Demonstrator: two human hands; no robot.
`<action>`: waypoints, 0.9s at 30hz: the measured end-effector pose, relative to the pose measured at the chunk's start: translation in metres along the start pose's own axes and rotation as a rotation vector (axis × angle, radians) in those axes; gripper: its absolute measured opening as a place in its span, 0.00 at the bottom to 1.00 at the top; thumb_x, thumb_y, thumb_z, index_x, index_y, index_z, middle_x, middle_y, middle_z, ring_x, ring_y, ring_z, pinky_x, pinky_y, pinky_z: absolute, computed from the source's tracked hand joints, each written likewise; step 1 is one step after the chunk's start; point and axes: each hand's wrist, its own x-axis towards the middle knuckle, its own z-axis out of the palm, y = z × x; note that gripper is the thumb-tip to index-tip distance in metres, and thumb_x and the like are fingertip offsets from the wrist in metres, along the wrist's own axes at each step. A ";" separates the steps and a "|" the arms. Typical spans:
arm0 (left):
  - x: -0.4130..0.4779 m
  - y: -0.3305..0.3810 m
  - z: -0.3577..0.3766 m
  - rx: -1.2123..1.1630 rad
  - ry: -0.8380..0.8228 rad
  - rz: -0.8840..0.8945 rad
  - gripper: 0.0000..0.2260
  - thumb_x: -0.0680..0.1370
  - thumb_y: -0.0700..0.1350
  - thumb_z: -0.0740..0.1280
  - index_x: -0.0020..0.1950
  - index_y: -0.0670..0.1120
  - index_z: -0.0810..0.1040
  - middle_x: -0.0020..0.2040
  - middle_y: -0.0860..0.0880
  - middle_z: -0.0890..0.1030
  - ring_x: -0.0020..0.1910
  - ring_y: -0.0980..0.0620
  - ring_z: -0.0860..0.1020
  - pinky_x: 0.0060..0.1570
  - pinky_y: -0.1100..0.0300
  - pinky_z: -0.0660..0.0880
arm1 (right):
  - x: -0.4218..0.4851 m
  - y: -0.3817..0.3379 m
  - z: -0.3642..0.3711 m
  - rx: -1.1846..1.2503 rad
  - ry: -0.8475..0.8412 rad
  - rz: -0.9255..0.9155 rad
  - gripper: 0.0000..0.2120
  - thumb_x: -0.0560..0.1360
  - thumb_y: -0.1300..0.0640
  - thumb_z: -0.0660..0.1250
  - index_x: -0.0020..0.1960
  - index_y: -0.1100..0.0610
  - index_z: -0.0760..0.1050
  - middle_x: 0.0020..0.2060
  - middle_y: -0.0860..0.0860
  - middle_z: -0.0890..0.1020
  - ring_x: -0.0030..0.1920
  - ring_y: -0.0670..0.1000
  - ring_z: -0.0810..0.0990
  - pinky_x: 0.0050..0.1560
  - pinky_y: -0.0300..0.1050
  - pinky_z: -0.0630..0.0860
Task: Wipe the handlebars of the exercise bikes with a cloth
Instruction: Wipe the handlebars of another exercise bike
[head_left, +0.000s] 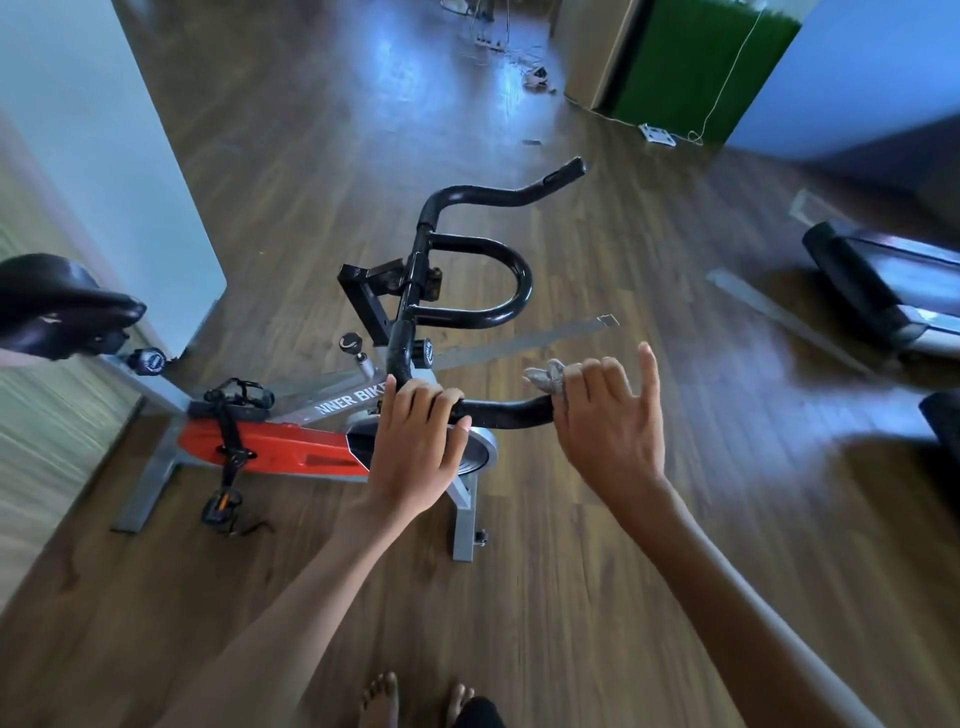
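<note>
As the handlebar is gripped by the left hand, the cloth is apparently pinched by the right hand.

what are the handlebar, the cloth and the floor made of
Handlebar: looks like bent metal tube finished in black, glossy on the middle loop, duller and speckled at the near end.
Cloth: soft grey fabric, going by its crumpled folds in the right hand.
Floor: wood or wood-look planks, with grain lines and a faint sheen.
</note>
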 end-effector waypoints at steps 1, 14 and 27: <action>0.000 0.001 0.001 -0.006 0.004 -0.008 0.14 0.81 0.50 0.56 0.57 0.44 0.74 0.53 0.47 0.77 0.58 0.43 0.73 0.72 0.40 0.58 | 0.003 -0.009 -0.002 0.035 -0.006 0.032 0.08 0.79 0.55 0.63 0.52 0.59 0.77 0.46 0.55 0.80 0.50 0.57 0.79 0.71 0.63 0.61; -0.003 -0.010 0.043 -0.041 0.357 0.104 0.15 0.81 0.49 0.55 0.57 0.42 0.76 0.50 0.48 0.77 0.56 0.45 0.71 0.71 0.40 0.58 | -0.035 -0.054 0.072 0.217 0.511 0.177 0.16 0.80 0.53 0.62 0.64 0.58 0.76 0.66 0.54 0.77 0.73 0.55 0.65 0.74 0.55 0.41; 0.011 -0.026 0.085 0.066 0.777 0.259 0.18 0.82 0.53 0.49 0.58 0.46 0.75 0.50 0.50 0.76 0.51 0.47 0.72 0.52 0.51 0.69 | -0.021 -0.108 0.152 0.309 1.122 0.319 0.21 0.83 0.52 0.53 0.75 0.46 0.56 0.74 0.55 0.62 0.76 0.56 0.59 0.71 0.60 0.60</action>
